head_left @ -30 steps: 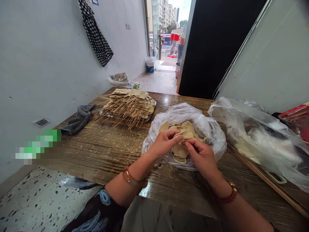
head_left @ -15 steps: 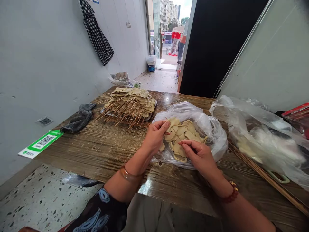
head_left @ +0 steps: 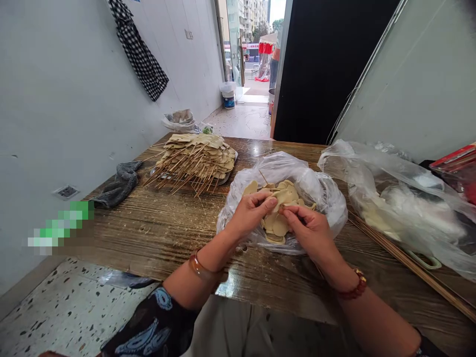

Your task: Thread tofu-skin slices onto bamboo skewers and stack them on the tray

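The left hand (head_left: 255, 210) holds a thin beige slice (head_left: 277, 198) between thumb and fingertips, over the mouth of a crumpled clear plastic bag (head_left: 238, 196). The right hand (head_left: 307, 225) has its thumb and forefinger drawn together at the right edge of the same slice; whether it grips a stick as well is hidden. A slender wooden skewer (head_left: 263, 177) pokes up just beyond the left hand, and I cannot tell whether it runs through the slice. More loose slices (head_left: 277, 225) lie in the bag, below and behind the hands. Farther back to the left, a heaped stack of skewered slices (head_left: 197, 151) rests on a tray (head_left: 225, 179), most of the stick ends pointing toward the person. A dark gray cloth (head_left: 121, 186) lies at the left edge of the wooden bench (head_left: 167, 228). To the right of the open bag, a bundle of long bare skewers (head_left: 403, 258) lies slantwise beside a second clear plastic bag (head_left: 420, 208), which holds pale contents too blurred to name.
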